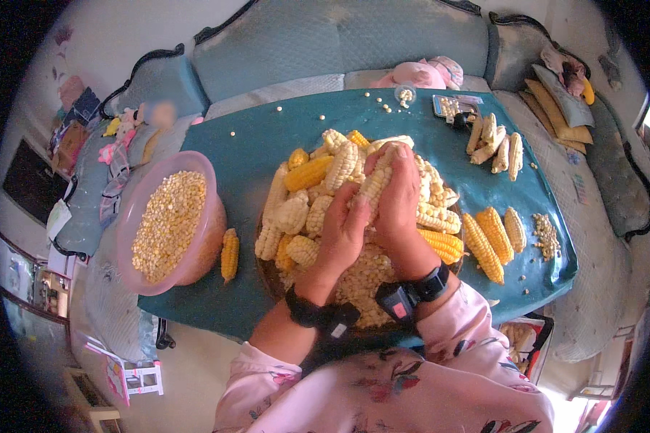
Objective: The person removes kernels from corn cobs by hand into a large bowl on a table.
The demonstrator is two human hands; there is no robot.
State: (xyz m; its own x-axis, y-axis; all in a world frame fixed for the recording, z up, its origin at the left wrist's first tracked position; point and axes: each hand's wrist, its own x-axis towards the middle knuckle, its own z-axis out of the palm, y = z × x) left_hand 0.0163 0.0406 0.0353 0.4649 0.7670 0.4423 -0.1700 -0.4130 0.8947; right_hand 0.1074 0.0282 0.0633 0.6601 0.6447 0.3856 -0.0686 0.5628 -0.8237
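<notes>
Between my two hands is a pale corn cob (375, 185), tilted with its upper end leaning right. My left hand (344, 225) grips its lower left side, and my right hand (399, 198) is wrapped round its right side and top. Below them lies a round tray (261, 268) heaped with white and yellow corn cobs (307, 175). Loose kernels (372, 285) cover the tray's near part, under my wrists. Both wrists wear black bands with small devices.
A pink basin (213, 238) of kernels stands at the left, beside a yellow cob (230, 255). Right of the tray lie several cobs (495, 234), a kernel pile (547, 237) and stripped cobs (495, 148). A small cup (405, 96) sits at the far edge. Sofas surround the green-covered table (245, 155).
</notes>
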